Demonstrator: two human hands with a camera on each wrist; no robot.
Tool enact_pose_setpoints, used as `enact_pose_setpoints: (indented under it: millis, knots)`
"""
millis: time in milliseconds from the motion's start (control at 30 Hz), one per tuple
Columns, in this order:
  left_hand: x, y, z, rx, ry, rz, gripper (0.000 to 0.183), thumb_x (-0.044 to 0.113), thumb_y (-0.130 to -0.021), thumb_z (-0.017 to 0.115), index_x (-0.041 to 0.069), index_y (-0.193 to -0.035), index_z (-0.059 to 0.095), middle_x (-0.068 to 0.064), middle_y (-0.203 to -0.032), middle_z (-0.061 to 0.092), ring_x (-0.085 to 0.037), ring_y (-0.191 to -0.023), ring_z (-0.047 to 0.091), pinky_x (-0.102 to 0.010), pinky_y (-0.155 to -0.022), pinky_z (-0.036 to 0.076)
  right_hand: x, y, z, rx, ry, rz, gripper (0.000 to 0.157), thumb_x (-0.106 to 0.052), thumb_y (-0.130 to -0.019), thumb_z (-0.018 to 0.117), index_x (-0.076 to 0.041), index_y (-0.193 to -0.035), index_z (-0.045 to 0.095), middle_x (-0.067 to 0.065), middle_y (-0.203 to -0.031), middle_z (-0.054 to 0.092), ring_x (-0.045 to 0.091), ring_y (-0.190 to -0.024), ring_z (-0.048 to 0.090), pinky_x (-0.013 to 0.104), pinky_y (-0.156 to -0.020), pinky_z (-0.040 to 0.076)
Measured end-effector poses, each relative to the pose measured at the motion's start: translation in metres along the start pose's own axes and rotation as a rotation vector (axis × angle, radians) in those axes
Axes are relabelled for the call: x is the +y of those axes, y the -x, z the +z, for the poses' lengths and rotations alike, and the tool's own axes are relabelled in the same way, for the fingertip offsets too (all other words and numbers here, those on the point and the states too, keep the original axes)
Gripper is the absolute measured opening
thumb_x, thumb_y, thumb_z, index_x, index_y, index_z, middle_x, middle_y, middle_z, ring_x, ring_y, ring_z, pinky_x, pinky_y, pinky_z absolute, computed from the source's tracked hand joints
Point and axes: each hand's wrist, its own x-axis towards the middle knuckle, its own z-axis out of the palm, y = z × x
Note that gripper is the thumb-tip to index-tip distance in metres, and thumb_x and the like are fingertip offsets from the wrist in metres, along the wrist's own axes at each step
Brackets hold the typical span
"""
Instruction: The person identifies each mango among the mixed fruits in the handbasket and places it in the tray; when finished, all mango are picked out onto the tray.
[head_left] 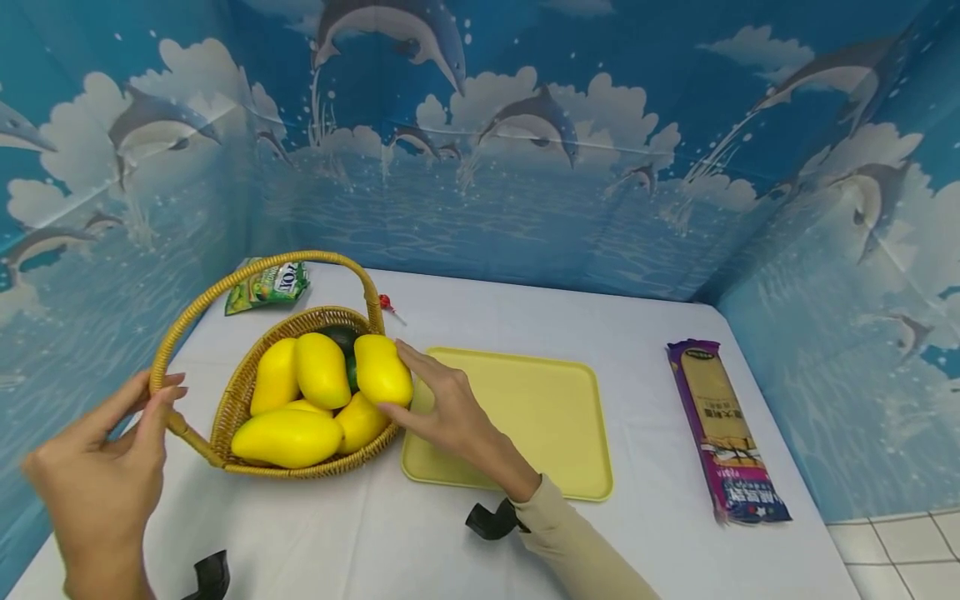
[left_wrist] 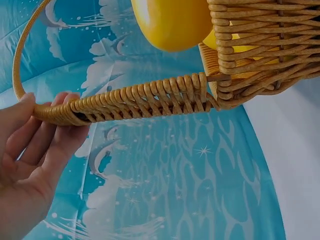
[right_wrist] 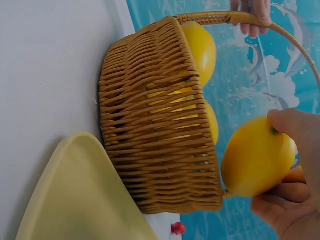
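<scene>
A wicker basket [head_left: 315, 473] stands at the left of the table, heaped with several yellow mangoes [head_left: 288, 437] and something dark green [head_left: 342, 337] partly hidden among them. My left hand [head_left: 105, 475] pinches the basket's arched handle [head_left: 262, 268] on its left side, thumb and fingertips round the wrapped cane [left_wrist: 135, 102]. With the thumb and fingers of my right hand [head_left: 457, 408] I hold one mango [head_left: 382, 371] at the basket's right rim. In the right wrist view this mango [right_wrist: 257, 157] sits above the rim, beside the woven wall [right_wrist: 155, 120].
A yellow tray [head_left: 536, 417] lies right of the basket, under my right forearm. Behind the basket are a green snack bag [head_left: 268, 287] and a red lollipop [head_left: 386, 302]. A purple-ended pasta packet [head_left: 723, 425] lies at the far right. A dolphin-print curtain [head_left: 480, 208] surrounds the table.
</scene>
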Motion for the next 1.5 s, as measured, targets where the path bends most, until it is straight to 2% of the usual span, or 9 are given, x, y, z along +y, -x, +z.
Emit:
enact_pose_setpoints:
  millis: [133,200,367,600,833,1033,1167,1300,1500]
  knots:
    - [-0.013,-0.002,-0.002,-0.078,0.075,-0.060,0.040,0.003,-0.100,0.075,0.012,-0.139,0.074,0.008,-0.119,0.078,0.013,-0.099,0.067,-0.004,-0.084,0.051,-0.001,0.007,-0.013,0.036,-0.016,-0.034,0.076,-0.016,-0.092,0.089,0.004,-0.156,0.052,0.020,-0.158,0.056,0.030,-0.145,0.056,0.037,-0.117,0.048]
    - [-0.019,-0.002,-0.003,-0.110,0.114,-0.060,0.040,0.002,-0.099,0.076,0.014,-0.138,0.074,0.014,-0.117,0.077,0.009,-0.098,0.070,-0.006,-0.085,0.053,0.001,0.013,-0.020,0.058,-0.014,-0.056,0.077,-0.014,-0.090,0.090,0.004,-0.155,0.053,0.019,-0.158,0.056,0.030,-0.145,0.056,0.038,-0.116,0.049]
    - [-0.031,-0.001,-0.007,-0.170,0.197,-0.015,0.041,-0.004,-0.099,0.074,0.010,-0.137,0.074,0.010,-0.117,0.079,0.000,-0.099,0.076,-0.009,-0.092,0.055,0.008,0.029,-0.038,0.107,0.009,-0.083,0.079,-0.008,-0.086,0.092,0.006,-0.154,0.054,0.020,-0.157,0.057,0.033,-0.142,0.059,0.042,-0.112,0.053]
    - [-0.039,-0.002,-0.011,-0.210,0.275,-0.064,0.040,-0.008,-0.100,0.070,0.004,-0.138,0.072,0.000,-0.119,0.080,-0.008,-0.100,0.078,-0.012,-0.093,0.056,0.025,0.050,-0.052,0.130,0.052,-0.050,0.079,-0.006,-0.083,0.094,0.007,-0.152,0.056,0.021,-0.154,0.059,0.036,-0.139,0.061,0.042,-0.111,0.054]
    - [-0.038,-0.003,-0.009,-0.213,0.272,-0.037,0.040,-0.010,-0.099,0.070,0.003,-0.137,0.072,-0.001,-0.117,0.081,-0.007,-0.100,0.078,-0.012,-0.093,0.056,0.049,0.064,-0.051,0.082,0.135,-0.002,0.079,-0.008,-0.085,0.093,0.011,-0.151,0.054,0.026,-0.155,0.057,0.040,-0.142,0.057,0.048,-0.114,0.051]
    - [-0.037,-0.003,-0.008,-0.217,0.333,-0.041,0.040,-0.013,-0.099,0.069,0.000,-0.136,0.072,-0.002,-0.117,0.081,-0.010,-0.099,0.079,-0.014,-0.093,0.057,0.067,0.072,-0.043,0.014,0.186,0.052,0.078,-0.010,-0.088,0.091,0.012,-0.152,0.052,0.027,-0.158,0.053,0.042,-0.145,0.054,0.051,-0.116,0.048]
    - [-0.036,-0.004,-0.007,-0.225,0.352,-0.025,0.040,-0.016,-0.098,0.068,-0.002,-0.135,0.072,-0.004,-0.118,0.081,-0.011,-0.100,0.079,-0.015,-0.094,0.057,0.072,0.073,-0.040,-0.015,0.174,0.089,0.077,-0.011,-0.090,0.090,0.010,-0.153,0.052,0.024,-0.161,0.051,0.040,-0.147,0.052,0.050,-0.119,0.045]
    - [-0.035,-0.004,-0.007,-0.228,0.319,-0.006,0.041,-0.015,-0.098,0.069,0.000,-0.136,0.072,-0.005,-0.118,0.081,-0.010,-0.103,0.078,-0.015,-0.094,0.057,0.075,0.071,-0.036,-0.034,0.173,0.103,0.076,-0.012,-0.091,0.089,0.009,-0.154,0.051,0.023,-0.163,0.050,0.038,-0.149,0.050,0.048,-0.121,0.044]
    - [-0.035,-0.005,-0.007,-0.228,0.290,-0.013,0.041,-0.014,-0.097,0.071,0.001,-0.136,0.072,0.002,-0.120,0.080,-0.006,-0.104,0.077,-0.013,-0.094,0.056,0.076,0.068,-0.033,-0.053,0.201,0.111,0.079,-0.012,-0.090,0.090,0.007,-0.156,0.051,0.020,-0.165,0.048,0.037,-0.151,0.048,0.049,-0.121,0.043]
